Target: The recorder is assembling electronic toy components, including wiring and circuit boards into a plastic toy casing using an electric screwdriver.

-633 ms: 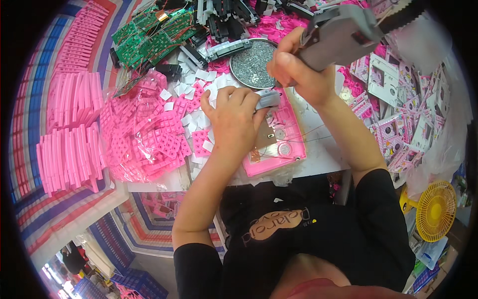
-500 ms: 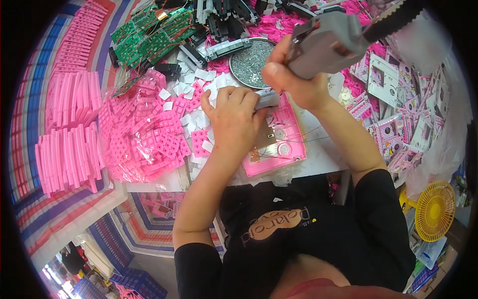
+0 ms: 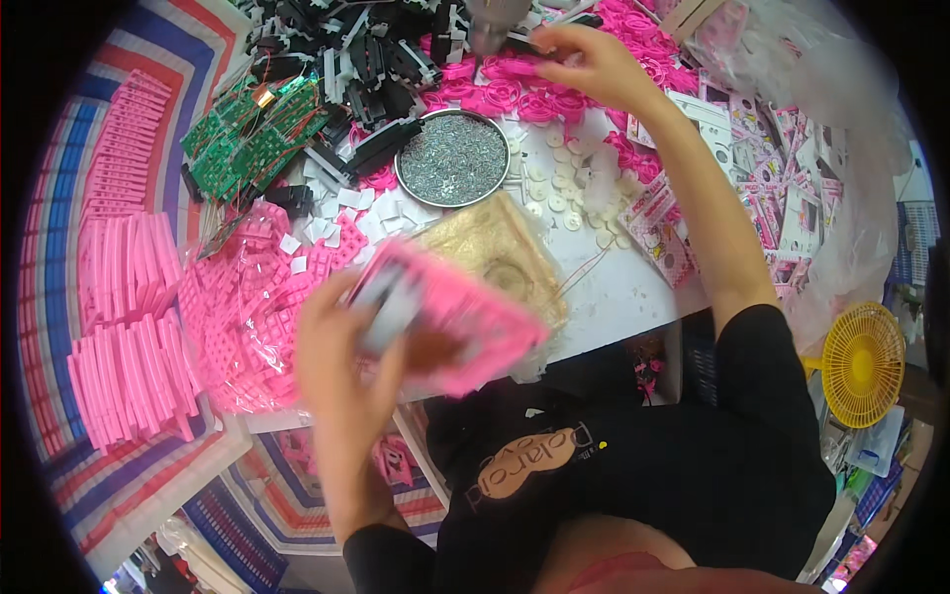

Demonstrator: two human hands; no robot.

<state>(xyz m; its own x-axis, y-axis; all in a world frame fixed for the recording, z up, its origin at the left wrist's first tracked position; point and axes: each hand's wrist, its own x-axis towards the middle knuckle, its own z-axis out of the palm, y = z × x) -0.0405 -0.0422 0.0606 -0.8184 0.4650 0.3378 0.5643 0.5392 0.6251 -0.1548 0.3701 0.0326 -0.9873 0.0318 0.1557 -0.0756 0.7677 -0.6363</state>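
A pink plastic casing (image 3: 500,322) with a light grey part on it is in my left hand (image 3: 341,351), tilted above the table's front edge and blurred by motion. Its inner details cannot be made out. At the far side, my right hand (image 3: 589,64) has its fingers apart, over bright pink parts. Just left of those fingers is a grey power screwdriver (image 3: 495,22), cut off by the top edge; no grip on it shows. Between my hands lies a yellowish, plastic-wrapped pad (image 3: 515,238), with a round dish of small metal screws (image 3: 453,158) behind it.
Green circuit boards (image 3: 247,129) and black mechanisms (image 3: 366,49) are heaped at the back left. Pink keypads (image 3: 247,317) and stacked pink strips (image 3: 129,376) lie left. White discs (image 3: 564,193) and printed panels (image 3: 772,188) lie right. A yellow fan (image 3: 861,366) stands at the right.
My left hand has lifted the pink casing off the pad and brought it left and nearer. My right hand has let go of the grey screwdriver, now at the far side.
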